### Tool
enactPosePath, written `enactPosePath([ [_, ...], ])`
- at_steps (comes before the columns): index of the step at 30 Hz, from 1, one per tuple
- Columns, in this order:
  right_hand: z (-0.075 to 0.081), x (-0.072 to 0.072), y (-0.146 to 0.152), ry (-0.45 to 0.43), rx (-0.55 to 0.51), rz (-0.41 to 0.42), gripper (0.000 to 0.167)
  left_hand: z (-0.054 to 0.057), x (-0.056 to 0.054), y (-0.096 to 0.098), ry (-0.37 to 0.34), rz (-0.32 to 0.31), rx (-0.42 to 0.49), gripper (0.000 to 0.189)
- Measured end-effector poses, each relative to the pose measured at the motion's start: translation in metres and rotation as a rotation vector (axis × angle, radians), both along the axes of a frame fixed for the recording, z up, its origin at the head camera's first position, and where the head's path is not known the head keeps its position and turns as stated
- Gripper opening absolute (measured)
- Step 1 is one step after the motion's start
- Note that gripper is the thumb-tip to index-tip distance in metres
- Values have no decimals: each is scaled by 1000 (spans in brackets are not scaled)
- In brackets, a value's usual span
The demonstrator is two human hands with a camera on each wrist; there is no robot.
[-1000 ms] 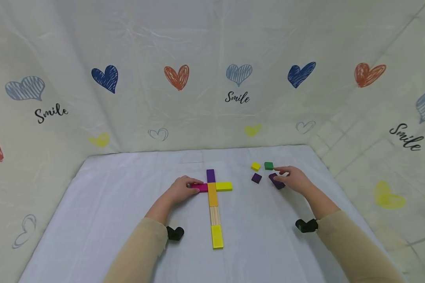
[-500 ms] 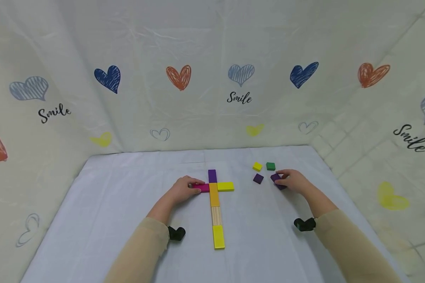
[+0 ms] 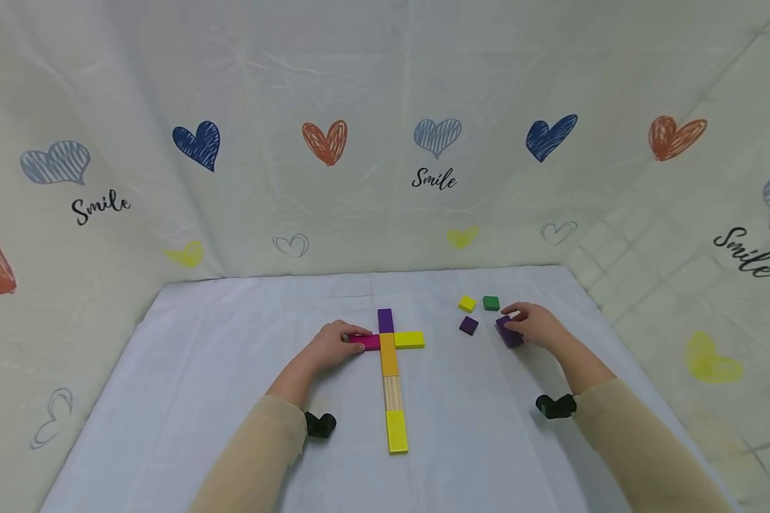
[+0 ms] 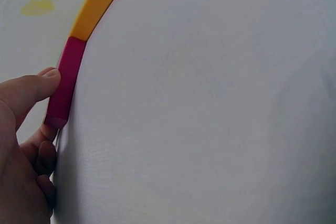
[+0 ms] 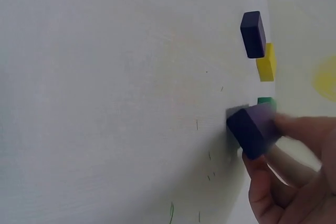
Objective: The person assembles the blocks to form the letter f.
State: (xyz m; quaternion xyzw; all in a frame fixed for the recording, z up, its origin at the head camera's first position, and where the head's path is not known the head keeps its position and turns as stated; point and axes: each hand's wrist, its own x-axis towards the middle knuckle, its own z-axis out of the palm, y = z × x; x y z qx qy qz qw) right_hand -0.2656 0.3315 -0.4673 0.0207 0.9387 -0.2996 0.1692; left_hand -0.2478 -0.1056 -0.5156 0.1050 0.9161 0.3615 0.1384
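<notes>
My left hand (image 3: 326, 348) grips a magenta block (image 4: 66, 80) at the left arm of a flat cross of blocks, thumb on its near side. That block's end meets the orange block (image 3: 389, 356). A purple block (image 3: 385, 320) tops the cross and a yellow block (image 3: 411, 340) forms its right arm. Below the orange one lie a bare-wood block (image 3: 392, 393) and another yellow block (image 3: 396, 433). On the right, my right hand (image 3: 535, 326) pinches a dark purple block (image 5: 251, 132), tilted in the right wrist view with its shadow on the cloth beneath.
Beyond the right hand lie a small yellow block (image 3: 467, 304), a green block (image 3: 490, 303) and a small dark purple block (image 3: 468, 325). White cloth (image 3: 231, 427) covers the table. A printed curtain (image 3: 359, 199) hangs along the back and sides.
My right thumb and fingers have closed on the dark purple block, which has shifted slightly right and turned. The left hand stays on the magenta block.
</notes>
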Motion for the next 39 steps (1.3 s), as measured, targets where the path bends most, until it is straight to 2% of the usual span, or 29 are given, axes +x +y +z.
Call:
enactPosePath([
  [13,5,-1,3,47,-109,-58,43,1,0,1,-13,10,-3,29],
  [17,8,-2,-4,74,-148,-96,44,1,0,1,-7,5,-2,29],
  [24,11,-7,-23,132,-275,-166,43,0,0,1,-8,7,3,29],
  [33,9,-20,-57,154,-451,-129,42,-2,-1,0,-8,6,-5,29],
  [39,7,-30,-86,138,-470,-109,41,-1,-1,0,0,-1,-1,29],
])
